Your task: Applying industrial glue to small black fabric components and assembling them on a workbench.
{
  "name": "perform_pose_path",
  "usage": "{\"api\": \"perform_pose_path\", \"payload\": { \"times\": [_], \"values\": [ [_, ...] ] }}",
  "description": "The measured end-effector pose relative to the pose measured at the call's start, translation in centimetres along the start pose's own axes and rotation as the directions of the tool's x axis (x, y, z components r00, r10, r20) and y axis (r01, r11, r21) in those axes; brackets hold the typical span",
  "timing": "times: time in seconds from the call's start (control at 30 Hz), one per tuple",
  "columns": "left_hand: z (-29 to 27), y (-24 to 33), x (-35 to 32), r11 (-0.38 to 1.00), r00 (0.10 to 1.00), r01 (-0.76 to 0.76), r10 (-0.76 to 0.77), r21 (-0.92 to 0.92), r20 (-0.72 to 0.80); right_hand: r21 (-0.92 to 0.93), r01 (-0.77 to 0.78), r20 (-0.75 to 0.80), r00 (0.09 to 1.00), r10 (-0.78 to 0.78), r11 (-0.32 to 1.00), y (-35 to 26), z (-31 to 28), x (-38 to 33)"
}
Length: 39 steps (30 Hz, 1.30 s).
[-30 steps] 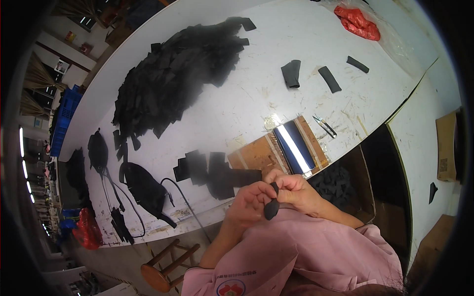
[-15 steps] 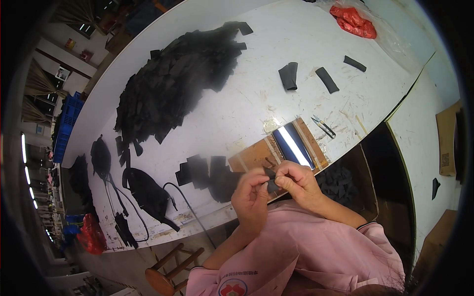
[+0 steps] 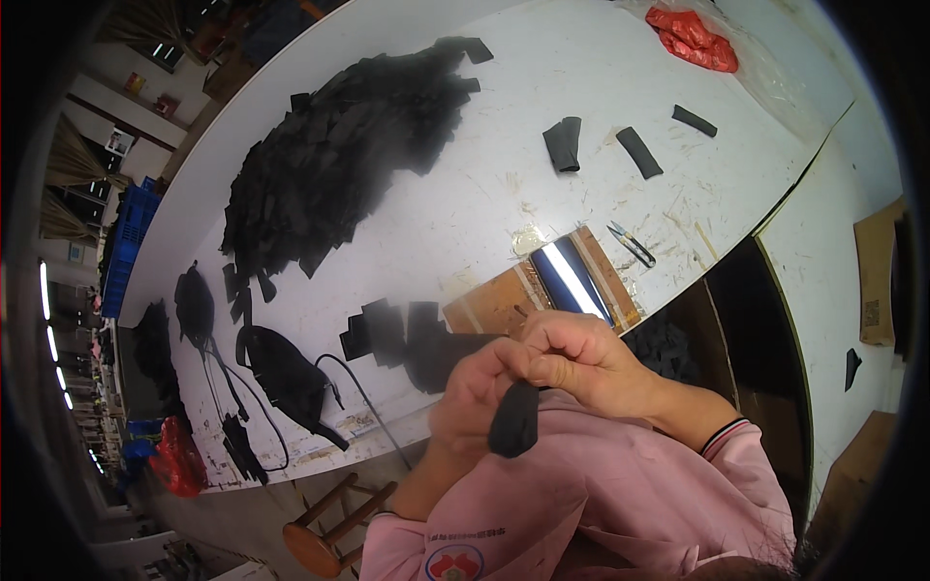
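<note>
A small black fabric piece, narrow and rounded at its lower end (image 3: pixel 514 421), is held up in front of the wearer's pink shirt (image 3: pixel 620 484), close to the near edge of the white tabletop (image 3: pixel 484 208). The left hand (image 3: pixel 473 392) has its fingers curled in around the piece's upper part. The right hand (image 3: pixel 581 363) is bunched beside it, thumb and forefinger pinched at the upper end, where the two hands meet; the exact grip of each fingertip is hidden.

Just beyond the hands lies a brown wooden board (image 3: pixel 487 308) with a glossy dark-blue band (image 3: pixel 570 276) across it. To its right rest small thread snips with dark handles (image 3: pixel 635 248), blades slightly parted. Left of the board, flat black fabric pieces (image 3: pixel 431 349) overlap in a loose group.

Farther out, a large heap of black fabric cutouts (image 3: pixel 334 155) covers the far left part of the tabletop. Toward the far right lie a folded dark-grey fabric piece (image 3: pixel 564 145) and two dark-grey narrow strips (image 3: pixel 638 153), well apart from the heap. A crumpled red plastic bag (image 3: pixel 693 41) sits near the far edge. At lower left, a round-seated wooden stool (image 3: pixel 315 550) stands on the floor.
</note>
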<state>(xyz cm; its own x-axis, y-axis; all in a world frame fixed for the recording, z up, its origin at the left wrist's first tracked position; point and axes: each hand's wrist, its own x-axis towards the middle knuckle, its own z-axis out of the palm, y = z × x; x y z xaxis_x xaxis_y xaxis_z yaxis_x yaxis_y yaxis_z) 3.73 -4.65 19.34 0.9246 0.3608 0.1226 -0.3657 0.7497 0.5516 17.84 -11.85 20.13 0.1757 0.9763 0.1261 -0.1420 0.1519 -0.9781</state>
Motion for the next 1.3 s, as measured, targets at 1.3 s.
{"api": "perform_pose_path", "payload": {
  "times": [1.3],
  "values": [
    [-4.8, -1.0, 2.0, 0.785, 0.828, -0.220, 0.464, 0.579, -0.315, -0.879, 0.319, 0.227, 0.933, -0.279, 0.354, 3.4, -3.0, 2.8]
  ]
}}
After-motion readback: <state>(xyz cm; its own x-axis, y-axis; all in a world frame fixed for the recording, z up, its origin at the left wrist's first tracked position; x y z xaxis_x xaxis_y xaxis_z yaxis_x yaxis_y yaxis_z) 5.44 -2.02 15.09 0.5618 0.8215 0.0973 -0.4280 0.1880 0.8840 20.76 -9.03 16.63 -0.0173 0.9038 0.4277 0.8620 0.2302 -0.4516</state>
